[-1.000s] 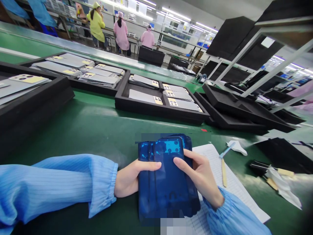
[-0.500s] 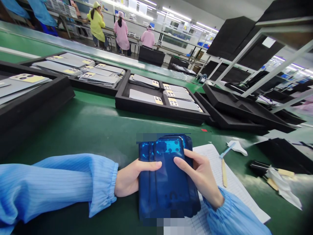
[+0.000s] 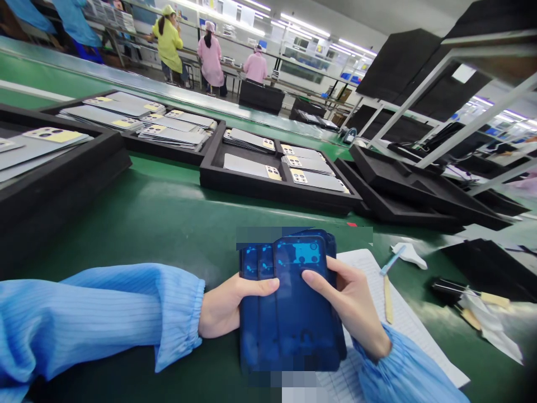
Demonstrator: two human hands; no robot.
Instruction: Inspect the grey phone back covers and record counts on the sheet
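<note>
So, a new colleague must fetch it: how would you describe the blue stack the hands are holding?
On the green belt, nearest the viewer, the left hand and right hand grip the blue stack of fanned translucent sheets. It partly overlaps the lined paper; the trays behind hold grey panels instead.

A green work surface (image 3: 168,218) fills the frame. Black foam trays (image 3: 277,187) holding grey panels sit across its upper half, empty black trays (image 3: 403,190) at upper right. A lined paper sheet (image 3: 403,319) lies at lower right, small tools (image 3: 465,294) beside it.
</note>
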